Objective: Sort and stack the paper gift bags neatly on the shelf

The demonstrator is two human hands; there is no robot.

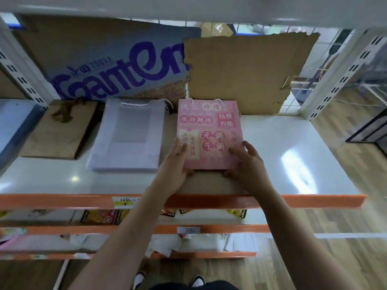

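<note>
**Cardboard behind, snacks below**

At eleven o'clock we see a grey-blue cardboard panel point(117, 65) with large purple lettering, leaning upright. Just beside it, at one o'clock, stands a plain brown cardboard sheet point(247, 74) with torn edges, a white wire grid point(292, 102) behind it. At seven o'clock lie bright snack packets point(102, 216), with white paper scraps point(165, 245) near six. A black frame point(368, 130) shows at three o'clock, wood-plank floor point(345, 258) below it.

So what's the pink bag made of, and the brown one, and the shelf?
Pink bag: looks like smooth printed paper, lying flat with crisp edges. Brown bag: plain matt kraft paper, likely, slightly creased. Shelf: hard glossy white board, maybe coated; lights reflect off it.
</note>
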